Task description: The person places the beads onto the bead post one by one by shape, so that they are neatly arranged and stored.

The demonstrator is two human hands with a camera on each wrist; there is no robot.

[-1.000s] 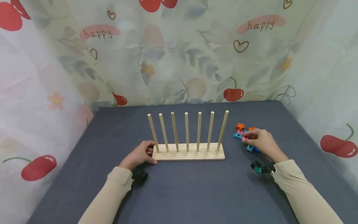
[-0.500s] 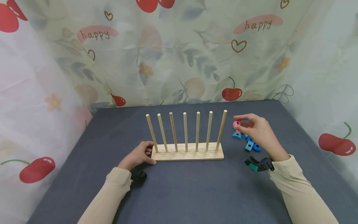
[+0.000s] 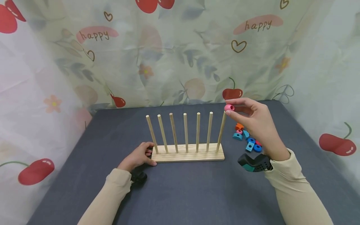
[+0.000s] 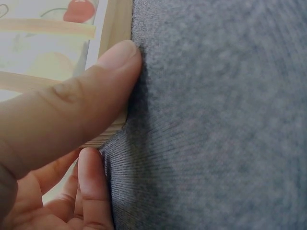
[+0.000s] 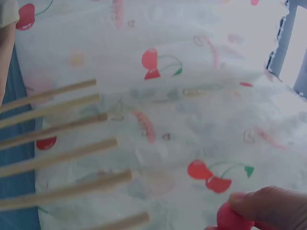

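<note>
A wooden peg stand (image 3: 188, 157) with a row of upright pegs stands on the dark tabletop. My left hand (image 3: 138, 157) holds its left end; in the left wrist view the thumb (image 4: 72, 103) lies along the base's edge and the other fingers are bent by its corner. Between thumb and fingertips, my right hand (image 3: 258, 122) pinches a round pink bead (image 3: 229, 107) at the tip of the rightmost peg (image 3: 222, 129). The bead's hole faces sideways, and I cannot tell whether bead and peg touch. In the right wrist view the bead (image 5: 232, 219) shows at the bottom edge.
Right of the stand lies a loose group of beads: an orange star (image 3: 239, 126), light blue half-rounds (image 3: 237, 136), a blue square block (image 3: 249, 146), blue rings (image 3: 257, 148) and pink pieces. A patterned cloth (image 3: 180, 62) hangs behind and at both sides of the table.
My right hand has picked the pink bead out of the group and carried it up and left to the rightmost peg's tip. My left hand keeps its hold on the stand.
</note>
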